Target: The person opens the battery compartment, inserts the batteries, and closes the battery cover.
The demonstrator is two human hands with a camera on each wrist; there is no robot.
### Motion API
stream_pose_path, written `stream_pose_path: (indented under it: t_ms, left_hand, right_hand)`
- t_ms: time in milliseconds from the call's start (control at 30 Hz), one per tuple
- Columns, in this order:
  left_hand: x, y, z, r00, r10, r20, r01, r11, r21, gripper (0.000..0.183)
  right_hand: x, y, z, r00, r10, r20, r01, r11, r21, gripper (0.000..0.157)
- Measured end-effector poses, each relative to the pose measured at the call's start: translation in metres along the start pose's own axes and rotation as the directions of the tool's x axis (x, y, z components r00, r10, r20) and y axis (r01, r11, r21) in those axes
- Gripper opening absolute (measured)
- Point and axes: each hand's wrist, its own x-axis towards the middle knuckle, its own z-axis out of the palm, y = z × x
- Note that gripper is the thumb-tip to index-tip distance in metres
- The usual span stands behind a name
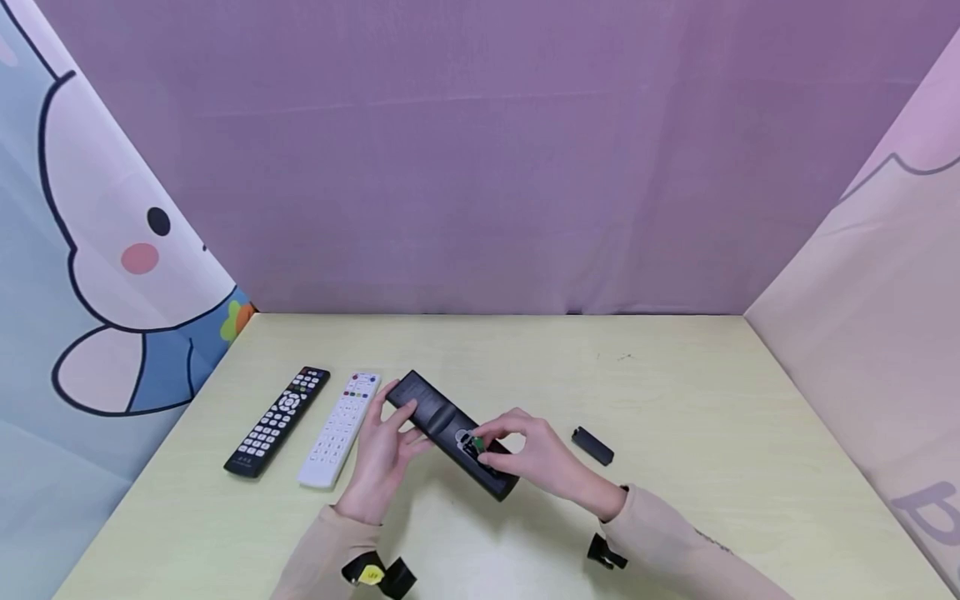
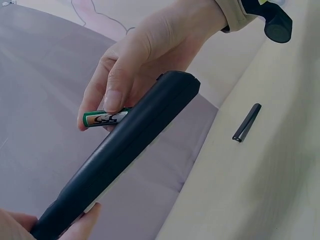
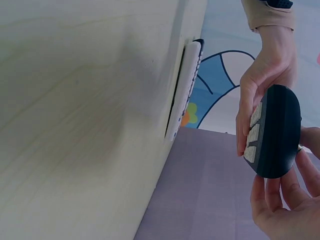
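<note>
My left hand (image 1: 384,446) grips the upper end of a black remote control (image 1: 442,421), held tilted above the table with its back facing up. Its battery compartment lies uncovered near the lower end. Between thumb and fingertips, my right hand (image 1: 543,454) pinches a green battery (image 2: 105,118) at that compartment. In the left wrist view the battery sticks up past the remote's edge, its other end hidden behind the casing. The right wrist view shows the remote's end (image 3: 280,132) with white buttons on the underside. A black battery cover (image 1: 592,446) lies right of my right hand.
A second black remote (image 1: 277,422) and a white remote (image 1: 341,429) lie buttons up on the table (image 1: 675,375), left of my left hand. A purple cloth (image 1: 480,167) hangs at the back, with printed cloths on both sides.
</note>
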Motion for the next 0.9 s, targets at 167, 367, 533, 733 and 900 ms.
stream_pose_path:
  t_ms: [167, 367, 533, 733, 900]
  left_hand:
    - [0.001, 0.0, 0.0, 1.0, -0.003, 0.004, 0.003, 1.0, -0.006, 0.05]
    - [0.001, 0.0, 0.0, 1.0, -0.002, 0.006, 0.002, 1.0, 0.004, 0.05]
    - [0.001, 0.0, 0.001, 1.0, 0.005, 0.008, -0.005, 1.0, 0.011, 0.048]
    - [0.001, 0.0, 0.003, 1.0, 0.018, 0.023, -0.018, 1.0, 0.009, 0.049]
    - [-0.001, 0.0, 0.003, 1.0, 0.006, 0.022, -0.006, 1.0, 0.009, 0.048]
  right_hand:
    - [0.001, 0.003, 0.0, 0.999, -0.042, -0.002, 0.042, 0.999, -0.006, 0.025]
    - [0.001, 0.005, 0.001, 0.993, -0.114, 0.013, 0.114, 0.991, -0.067, 0.024]
    - [-0.001, 0.008, 0.001, 0.971, -0.235, 0.04, 0.239, 0.956, -0.169, 0.024]
    - [-0.002, 0.012, 0.003, 0.936, -0.346, 0.064, 0.351, 0.9, -0.257, 0.028]
    - [-0.008, 0.01, 0.001, 0.942, -0.303, 0.142, 0.331, 0.902, -0.278, 0.045]
